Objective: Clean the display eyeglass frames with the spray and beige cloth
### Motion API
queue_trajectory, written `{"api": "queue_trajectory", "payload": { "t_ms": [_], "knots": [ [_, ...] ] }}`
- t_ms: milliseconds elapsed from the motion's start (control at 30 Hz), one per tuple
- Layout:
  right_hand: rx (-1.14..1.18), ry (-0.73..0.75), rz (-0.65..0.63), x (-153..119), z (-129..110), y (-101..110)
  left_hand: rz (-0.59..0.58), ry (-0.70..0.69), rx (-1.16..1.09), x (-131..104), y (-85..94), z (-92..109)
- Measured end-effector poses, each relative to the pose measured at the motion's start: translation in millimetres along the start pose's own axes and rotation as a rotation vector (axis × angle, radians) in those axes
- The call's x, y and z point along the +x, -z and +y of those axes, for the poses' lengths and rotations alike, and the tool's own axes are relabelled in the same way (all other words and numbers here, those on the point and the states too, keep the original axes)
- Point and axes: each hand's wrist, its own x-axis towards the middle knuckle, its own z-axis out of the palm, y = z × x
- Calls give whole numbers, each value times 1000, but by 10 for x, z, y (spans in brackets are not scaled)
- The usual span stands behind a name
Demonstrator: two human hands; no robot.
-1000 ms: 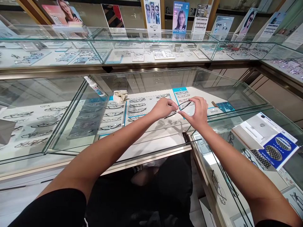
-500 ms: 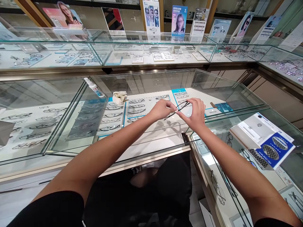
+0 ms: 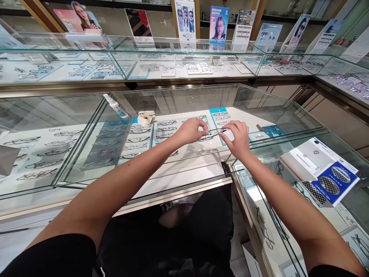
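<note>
A pair of dark, thin-framed eyeglasses is held between my two hands above the glass display case. My left hand pinches one end of it with thumb and fingers. At the other end, my right hand grips the frame between thumb and curled fingers. Rows of eyeglass frames lie on white and blue-edged boards under the glass below. Fingers hide part of the held eyeglasses, and their lenses are too fine to make out.
A white spray bottle and a crumpled cloth lie on the glass to the left. On the right case stands a white and blue box display. Behind runs another glass case with upright advert cards on it.
My left hand has shifted slightly left and my hands are farther apart. The eyeglasses have turned from a steep slant to nearly level between them.
</note>
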Motion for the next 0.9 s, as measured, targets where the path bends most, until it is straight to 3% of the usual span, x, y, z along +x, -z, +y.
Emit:
{"api": "queue_trajectory", "payload": {
  "t_ms": [367,500,600,767,900],
  "knots": [
    [-29,7,-6,-15,-28,9,25,-22,29,-45,-40,16],
    [-8,-56,82,-2,-63,36,62,7,-62,-18,-46,2],
    [130,-173,126,5,-82,21,157,106,-299,32,-92,-4],
    [708,-432,-215,-9,-114,-115,250,285,-925,120,-262,43],
    [940,-585,-275,8,-203,-147,269,288,-1149,158,-393,117]
  ]
}}
